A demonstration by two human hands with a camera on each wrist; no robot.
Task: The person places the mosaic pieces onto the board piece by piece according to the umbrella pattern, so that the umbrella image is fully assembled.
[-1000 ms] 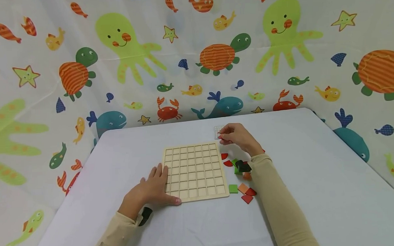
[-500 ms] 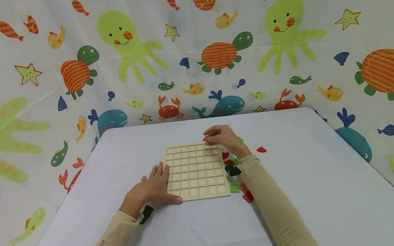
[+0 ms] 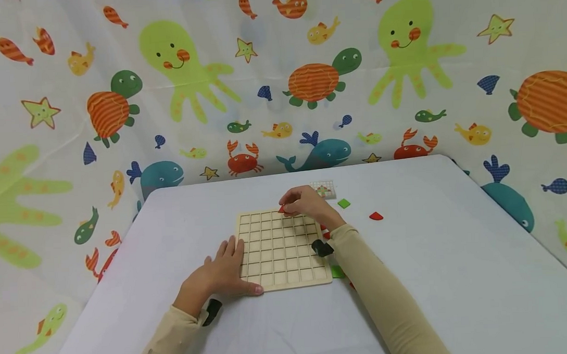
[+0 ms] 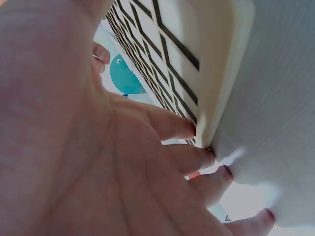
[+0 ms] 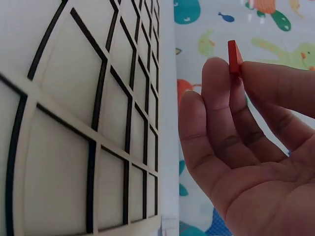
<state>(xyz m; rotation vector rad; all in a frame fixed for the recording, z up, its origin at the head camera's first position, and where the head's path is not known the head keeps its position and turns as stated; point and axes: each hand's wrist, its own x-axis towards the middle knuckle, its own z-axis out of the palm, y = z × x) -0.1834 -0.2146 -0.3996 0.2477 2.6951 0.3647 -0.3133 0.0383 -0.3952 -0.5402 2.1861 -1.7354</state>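
A square wooden grid board (image 3: pixel 286 250) lies on the white table, its cells bare where they show. My left hand (image 3: pixel 223 275) rests at the board's left edge, fingers spread and straight, thumb at the near-left corner. In the left wrist view the fingertips (image 4: pixel 209 156) touch the board's rim and the cloth. Above the board's far edge my right hand (image 3: pixel 305 203) pinches a red wedge-shaped tile (image 5: pixel 234 56) between thumb and finger. The right wrist view shows that tile held on edge, apart from the grid.
A small pattern card (image 3: pixel 323 189) lies beyond the board's far right corner. Near it are a green square tile (image 3: pixel 344 203) and a red fan-shaped tile (image 3: pixel 376 216). More tiles lie right of the board, partly hidden by the right forearm (image 3: pixel 381 288).
My right hand has moved left from beside the pattern card to over the board's far edge, carrying the red tile. The card is uncovered. My left hand stays put.
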